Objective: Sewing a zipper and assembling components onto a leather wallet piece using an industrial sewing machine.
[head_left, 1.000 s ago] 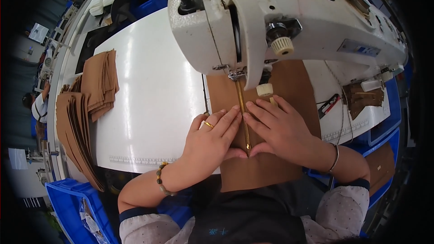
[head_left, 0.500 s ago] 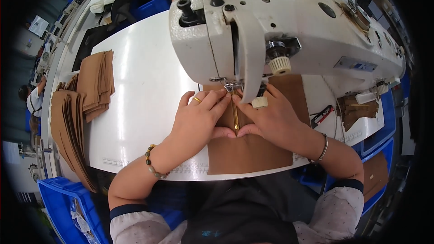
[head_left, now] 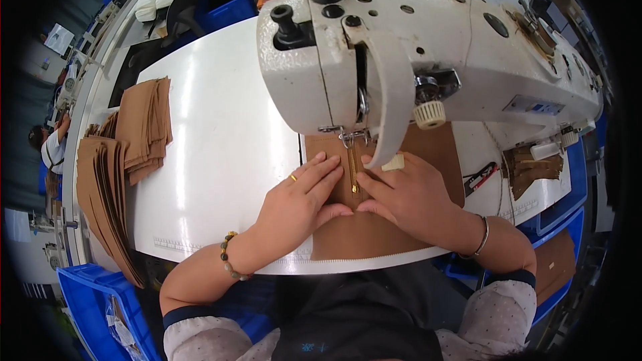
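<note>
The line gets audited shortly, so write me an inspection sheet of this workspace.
Surface: white tabletop, ruler markings along its near edge.
Job's things: brown panel lying partly under the sewing machine; gold zipper runs along it toward the presser foot.
Clutter: brown stack at left; black-and-red tool and smaller brown pieces at right.
Grips: left grip and right grip lie on the panel, one each side of the zipper, thumb tips close together.
Cables: thin cord right of the panel; power cable, nothing seen.
Surroundings: blue bins left and right; another person at far left.
</note>
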Action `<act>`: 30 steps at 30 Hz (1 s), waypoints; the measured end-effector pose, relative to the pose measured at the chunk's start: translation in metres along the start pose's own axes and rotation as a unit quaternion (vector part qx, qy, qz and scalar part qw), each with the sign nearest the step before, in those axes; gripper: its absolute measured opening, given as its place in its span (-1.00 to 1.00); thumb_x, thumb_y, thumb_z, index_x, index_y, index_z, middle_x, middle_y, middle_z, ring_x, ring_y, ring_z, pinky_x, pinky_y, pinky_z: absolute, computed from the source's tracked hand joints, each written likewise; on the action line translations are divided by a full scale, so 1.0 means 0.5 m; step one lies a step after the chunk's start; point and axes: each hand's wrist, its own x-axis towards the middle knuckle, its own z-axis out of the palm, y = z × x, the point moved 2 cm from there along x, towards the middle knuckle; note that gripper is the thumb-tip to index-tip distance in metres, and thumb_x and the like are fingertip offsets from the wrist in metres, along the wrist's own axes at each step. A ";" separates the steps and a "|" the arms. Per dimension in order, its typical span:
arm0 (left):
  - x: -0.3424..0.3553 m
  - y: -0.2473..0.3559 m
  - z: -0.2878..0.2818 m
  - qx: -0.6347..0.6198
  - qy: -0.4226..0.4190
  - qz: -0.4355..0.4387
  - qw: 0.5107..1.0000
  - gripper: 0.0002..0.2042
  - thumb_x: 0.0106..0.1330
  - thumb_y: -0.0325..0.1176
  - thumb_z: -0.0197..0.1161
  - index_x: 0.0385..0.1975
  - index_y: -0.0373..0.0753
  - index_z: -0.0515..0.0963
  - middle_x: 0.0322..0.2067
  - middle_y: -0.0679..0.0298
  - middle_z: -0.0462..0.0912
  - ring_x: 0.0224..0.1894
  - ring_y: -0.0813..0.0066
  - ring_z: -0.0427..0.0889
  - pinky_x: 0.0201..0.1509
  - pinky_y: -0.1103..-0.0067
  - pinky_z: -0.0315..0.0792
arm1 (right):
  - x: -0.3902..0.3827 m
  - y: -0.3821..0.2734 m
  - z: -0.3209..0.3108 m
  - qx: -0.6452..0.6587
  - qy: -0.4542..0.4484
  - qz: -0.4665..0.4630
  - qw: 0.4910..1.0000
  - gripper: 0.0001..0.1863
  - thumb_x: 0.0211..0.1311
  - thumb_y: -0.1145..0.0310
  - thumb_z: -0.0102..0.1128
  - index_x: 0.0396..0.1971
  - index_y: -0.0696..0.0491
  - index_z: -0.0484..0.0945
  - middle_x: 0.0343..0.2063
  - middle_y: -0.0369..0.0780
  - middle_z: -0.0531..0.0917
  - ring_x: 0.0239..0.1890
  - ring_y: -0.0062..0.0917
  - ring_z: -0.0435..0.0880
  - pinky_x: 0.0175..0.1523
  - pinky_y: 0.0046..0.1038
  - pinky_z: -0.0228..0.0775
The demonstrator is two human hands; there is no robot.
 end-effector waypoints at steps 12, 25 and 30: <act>-0.026 0.026 0.004 0.002 -0.013 0.033 0.999 -0.35 0.08 -0.13 0.53 0.18 -0.31 0.59 0.21 0.13 0.60 0.31 0.13 0.57 0.29 0.35 0.55 | -0.019 -0.021 -0.006 0.014 0.015 -0.025 0.999 -0.44 0.06 0.10 0.44 -0.06 0.24 0.67 -0.02 -0.06 0.70 0.10 -0.27 0.67 0.20 -0.25 0.52; 0.019 -0.006 -0.005 0.059 -0.034 0.065 0.996 -0.41 0.14 0.02 0.43 0.09 -0.28 0.66 0.15 0.23 0.64 0.22 0.26 0.61 0.32 0.31 0.45 | 0.008 0.006 0.006 -0.014 0.015 -0.012 1.000 -0.48 -0.02 0.05 0.47 -0.18 0.18 0.72 -0.19 -0.11 0.73 0.08 -0.23 0.67 0.23 -0.18 0.49; 0.040 -0.027 -0.002 0.057 -0.012 0.055 0.997 -0.42 0.16 0.02 0.41 0.10 -0.26 0.66 0.14 0.25 0.65 0.22 0.26 0.60 0.34 0.26 0.41 | 0.025 0.030 0.019 -0.005 0.029 -0.003 1.000 -0.53 -0.02 0.04 0.47 -0.30 0.18 0.74 -0.29 -0.12 0.71 0.05 -0.22 0.67 0.28 -0.15 0.45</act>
